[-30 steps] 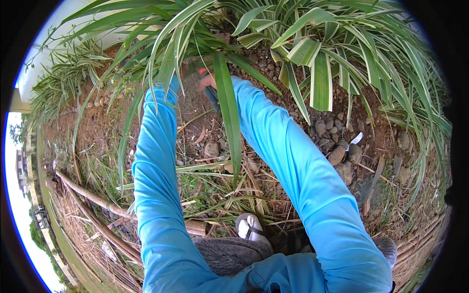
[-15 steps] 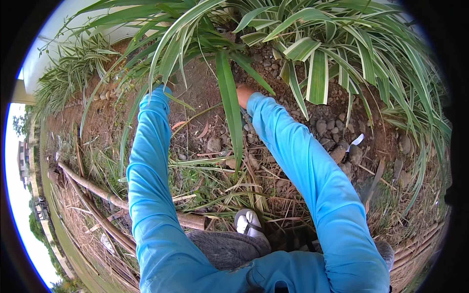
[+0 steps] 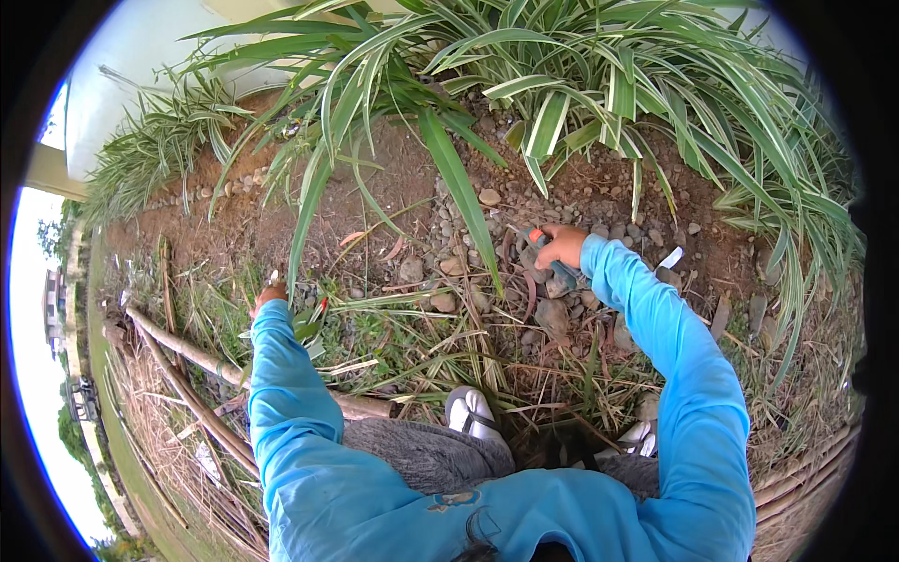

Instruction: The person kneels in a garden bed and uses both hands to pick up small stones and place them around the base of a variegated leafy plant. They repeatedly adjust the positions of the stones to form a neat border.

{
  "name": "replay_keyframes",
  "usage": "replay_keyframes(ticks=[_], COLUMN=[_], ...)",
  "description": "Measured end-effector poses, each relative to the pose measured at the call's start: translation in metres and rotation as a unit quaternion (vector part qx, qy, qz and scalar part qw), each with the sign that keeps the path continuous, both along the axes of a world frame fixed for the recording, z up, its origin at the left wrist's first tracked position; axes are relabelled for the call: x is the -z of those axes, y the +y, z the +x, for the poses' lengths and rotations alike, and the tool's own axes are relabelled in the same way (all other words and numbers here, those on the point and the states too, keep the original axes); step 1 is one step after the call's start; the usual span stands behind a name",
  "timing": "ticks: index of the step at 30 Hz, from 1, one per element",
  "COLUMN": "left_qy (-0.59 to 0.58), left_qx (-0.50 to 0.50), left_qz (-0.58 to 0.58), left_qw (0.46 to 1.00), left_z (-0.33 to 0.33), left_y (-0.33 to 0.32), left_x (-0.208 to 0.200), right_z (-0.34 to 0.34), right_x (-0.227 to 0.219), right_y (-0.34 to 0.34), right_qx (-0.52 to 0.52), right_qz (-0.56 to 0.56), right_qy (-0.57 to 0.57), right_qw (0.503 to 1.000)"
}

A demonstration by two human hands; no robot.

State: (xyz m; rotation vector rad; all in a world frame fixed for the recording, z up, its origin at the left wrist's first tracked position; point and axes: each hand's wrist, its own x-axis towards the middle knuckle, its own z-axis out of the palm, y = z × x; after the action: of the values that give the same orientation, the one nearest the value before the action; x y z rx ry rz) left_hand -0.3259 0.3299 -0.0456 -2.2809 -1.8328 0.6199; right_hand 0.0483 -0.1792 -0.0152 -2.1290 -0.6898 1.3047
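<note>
Left hand: low at the left (image 3: 271,293), over the grass (image 3: 375,330); its fingers look bent, but whether they pinch anything I cannot tell. A small pale spot shows at the fingertips, and a green leaf (image 3: 307,331) lies just beside the wrist.
Right hand: curled around a hand tool (image 3: 536,235), palm down (image 3: 566,246), well apart from the left.
Tool: in the right hand, above the stones (image 3: 554,320); orange shows at one end and dark grey below the fingers. Whether its working end is spread or closed is hidden.
Just changed: a second ago both hands were close together behind the hanging leaves; half a second ago they were parting. Now they are wide apart and nearer the body, and the tool shows more plainly.
Meaning for the work: with both hands out of the foliage, handling at the plant's base appears paused, in my judgement.
Striped plant: leaves arch across the top (image 3: 552,122), beyond both hands; one broad green blade (image 3: 461,194) hangs between them.
Around: bamboo pole (image 3: 187,350) at left, white scrap (image 3: 671,257) beyond the right sleeve.
</note>
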Motion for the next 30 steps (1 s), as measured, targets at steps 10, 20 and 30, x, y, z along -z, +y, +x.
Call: replay_keyframes(ticks=[10, 20, 30], left_qy=[-0.723, -0.43, -0.521], left_qx=[0.034, 0.419, 0.282], left_qz=[0.045, -0.244, 0.034], left_qw=[0.688, 0.762, 0.805], left_z=[0.045, 0.191, 0.222], left_y=[-0.008, -0.227, -0.201], left_x=[-0.181, -0.234, -0.17], right_z=[-0.012, -0.064, -0.074], right_x=[-0.086, -0.183, -0.132], right_y=[-0.038, 0.047, 0.133], right_qx=[0.026, 0.049, 0.113], right_qz=[0.161, 0.281, 0.284], right_qy=[-0.067, 0.263, 0.185], right_qw=[0.984, 0.922, 0.934])
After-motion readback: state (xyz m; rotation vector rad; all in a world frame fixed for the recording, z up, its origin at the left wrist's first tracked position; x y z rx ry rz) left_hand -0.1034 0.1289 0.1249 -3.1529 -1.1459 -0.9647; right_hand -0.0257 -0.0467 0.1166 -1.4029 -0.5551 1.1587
